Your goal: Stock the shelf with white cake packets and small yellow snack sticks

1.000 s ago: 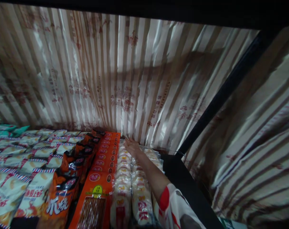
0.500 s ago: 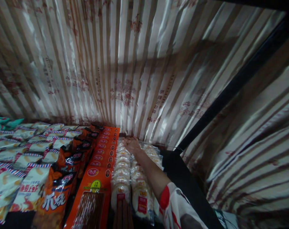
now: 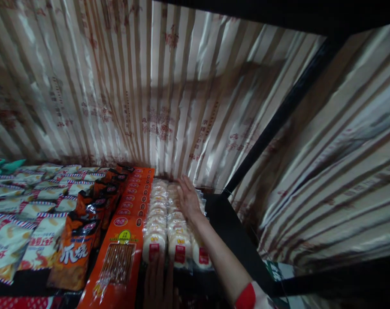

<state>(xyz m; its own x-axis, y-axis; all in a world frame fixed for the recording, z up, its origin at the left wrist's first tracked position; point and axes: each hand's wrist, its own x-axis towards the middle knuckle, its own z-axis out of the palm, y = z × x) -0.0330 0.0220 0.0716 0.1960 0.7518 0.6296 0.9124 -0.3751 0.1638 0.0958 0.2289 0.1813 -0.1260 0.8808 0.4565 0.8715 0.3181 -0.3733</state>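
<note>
Rows of clear packs of round white rice crackers point(image 3: 156, 223) with red labels lie on a dark shelf. My right hand point(image 3: 188, 199) reaches to the back of these rows. Its fingers are stretched out flat on the rearmost packs, holding nothing. My left hand point(image 3: 159, 283) comes up at the bottom edge. Its fingers are straight and rest against the front of the nearest cracker packs. My right forearm lies over the right-hand row and ends in a red and white sleeve point(image 3: 249, 298).
Long orange packs of stick snacks point(image 3: 124, 253) lie just left of the crackers, then orange-black bags point(image 3: 77, 253) and white-blue chip bags point(image 3: 24, 214). Striped shiny fabric point(image 3: 169, 94) backs the shelf. A black post point(image 3: 278, 116) and black shelf edge point(image 3: 227, 227) bound the right side.
My right hand has shifted to the right-hand row at the back and flattened. My left hand has come into view at the front of the packs. The view has tilted down a little.
</note>
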